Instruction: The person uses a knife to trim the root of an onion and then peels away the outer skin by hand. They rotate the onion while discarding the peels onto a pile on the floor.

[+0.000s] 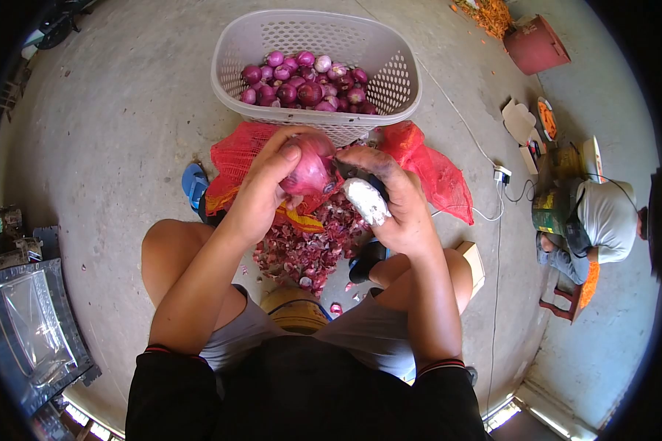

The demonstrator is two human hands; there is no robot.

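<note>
My left hand (pixel 272 169) is closed around a large red onion (pixel 312 163) in front of me. Close to the onion's right side is my right hand (pixel 401 195), its fingers curled. White wrapping (pixel 365 202) covers what looks like its thumb. Something dark shows between the thumb and fingers, too hidden to name. Below both hands lies a heap of red onion skins (pixel 294 257), partly on red mesh sacking (pixel 235 158). Beyond them, a grey plastic basket (pixel 219 81) holds many red onions (pixel 309 92).
More red mesh (pixel 438 180) lies to the right, beside a white cable and a power socket (pixel 502 174). A seated person (pixel 607 220) is at the right near orange shreds (pixel 588 285). A red tub (pixel 537 45) lies at the upper right. A yellow container (pixel 294 309) stands between my legs.
</note>
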